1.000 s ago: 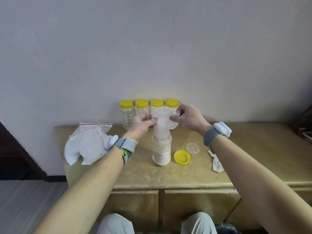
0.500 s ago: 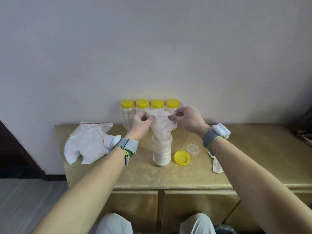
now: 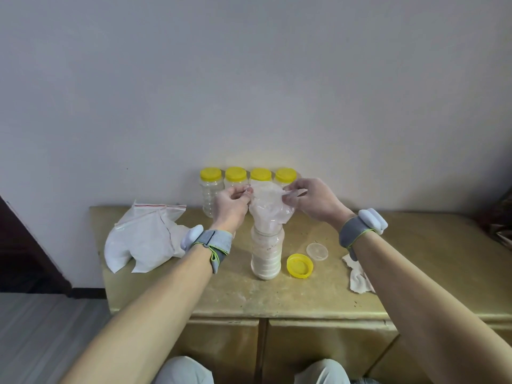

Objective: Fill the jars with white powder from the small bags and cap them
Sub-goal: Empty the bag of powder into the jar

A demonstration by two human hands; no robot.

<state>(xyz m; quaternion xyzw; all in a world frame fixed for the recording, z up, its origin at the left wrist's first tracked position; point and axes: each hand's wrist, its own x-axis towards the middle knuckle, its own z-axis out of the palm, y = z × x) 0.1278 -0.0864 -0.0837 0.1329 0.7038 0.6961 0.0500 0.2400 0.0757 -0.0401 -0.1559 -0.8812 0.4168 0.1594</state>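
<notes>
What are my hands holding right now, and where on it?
The small bag, upended on the open jar: the left hand pinches its top left edge, the right hand its top right edge.

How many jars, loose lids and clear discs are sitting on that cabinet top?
Capped jars: 4
Open jar, under the bag: 1
Loose yellow lid: 1
Clear disc: 1
Total: 7
</notes>
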